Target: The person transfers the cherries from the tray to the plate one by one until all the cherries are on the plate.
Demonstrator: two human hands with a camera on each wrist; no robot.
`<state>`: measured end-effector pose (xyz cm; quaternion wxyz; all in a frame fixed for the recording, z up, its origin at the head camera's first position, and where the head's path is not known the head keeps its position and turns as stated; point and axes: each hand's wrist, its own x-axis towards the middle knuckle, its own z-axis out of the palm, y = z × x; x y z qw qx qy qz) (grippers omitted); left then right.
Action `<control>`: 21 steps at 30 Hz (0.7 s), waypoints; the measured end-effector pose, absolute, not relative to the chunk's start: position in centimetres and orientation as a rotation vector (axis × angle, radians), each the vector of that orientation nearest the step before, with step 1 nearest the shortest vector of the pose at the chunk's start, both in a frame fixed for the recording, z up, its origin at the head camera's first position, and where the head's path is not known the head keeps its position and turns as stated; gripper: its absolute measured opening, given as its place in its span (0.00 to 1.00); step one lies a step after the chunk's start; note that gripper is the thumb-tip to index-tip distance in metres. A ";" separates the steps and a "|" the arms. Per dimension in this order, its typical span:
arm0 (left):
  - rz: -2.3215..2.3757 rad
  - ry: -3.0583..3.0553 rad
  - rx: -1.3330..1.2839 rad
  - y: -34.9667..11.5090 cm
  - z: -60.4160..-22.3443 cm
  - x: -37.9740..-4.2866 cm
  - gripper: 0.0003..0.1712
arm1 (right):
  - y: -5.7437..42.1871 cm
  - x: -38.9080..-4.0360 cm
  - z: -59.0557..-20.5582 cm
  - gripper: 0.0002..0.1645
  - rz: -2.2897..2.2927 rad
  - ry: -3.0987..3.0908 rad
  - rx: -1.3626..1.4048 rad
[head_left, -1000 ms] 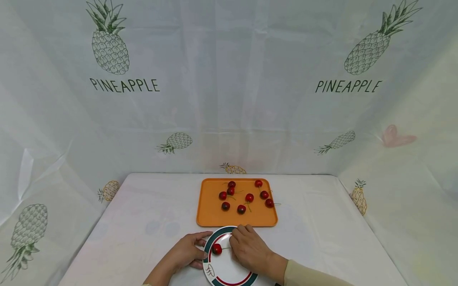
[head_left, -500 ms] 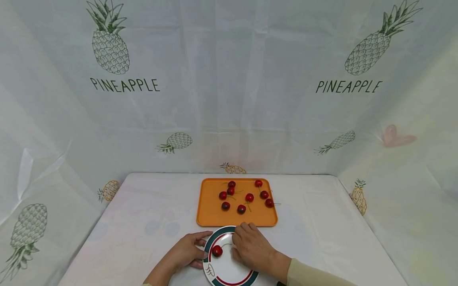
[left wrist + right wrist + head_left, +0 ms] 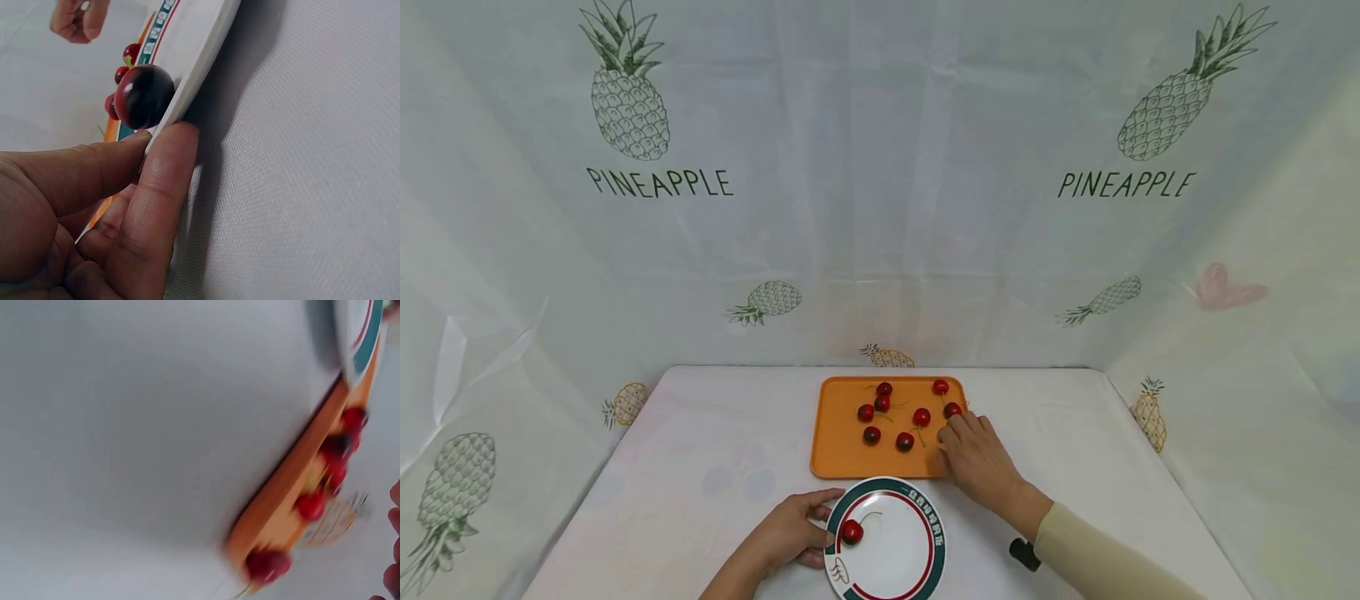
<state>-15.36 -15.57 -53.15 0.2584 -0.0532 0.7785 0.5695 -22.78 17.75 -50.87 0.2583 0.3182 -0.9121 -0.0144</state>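
My left hand (image 3: 796, 527) pinches the left rim of a white plate (image 3: 895, 550) with a green border and red ring. In the left wrist view its thumb lies over the rim and the fingers under it. A dark red cherry (image 3: 852, 532) with a thin stem rests on the plate near that thumb. Beyond the plate, an orange tray (image 3: 838, 458) bears several more cherries (image 3: 905, 442). Over the tray's right edge reaches my right hand (image 3: 981, 462), fingers loosely bent, hiding that corner. The right wrist view shows a blurred cherry (image 3: 267, 565) at the tray's corner, apart from the fingertips.
A white cloth (image 3: 700, 483) covers the table. Behind it hangs a curtain (image 3: 895, 208) printed with pineapples. A small black object (image 3: 1025, 553) shows beside the right sleeve (image 3: 1097, 550).
My right hand has left the plate and moved forward and right to the tray's right side. The cherry on the plate has shifted slightly, its stem now uncovered. My left hand stays on the rim.
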 end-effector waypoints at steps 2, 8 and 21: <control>1.545 2.112 -0.147 -15.6 -53.2 -15.4 0.41 | 19.1 -23.6 -51.0 0.16 -0.073 -2.477 0.829; 1.587 2.085 -0.119 -15.7 -53.4 -15.4 0.42 | 22.9 -25.6 -51.5 0.17 -0.171 -2.504 0.773; 1.574 2.091 -0.125 -15.6 -53.1 -15.4 0.41 | 26.4 -28.0 -53.1 0.15 -0.238 -2.524 0.829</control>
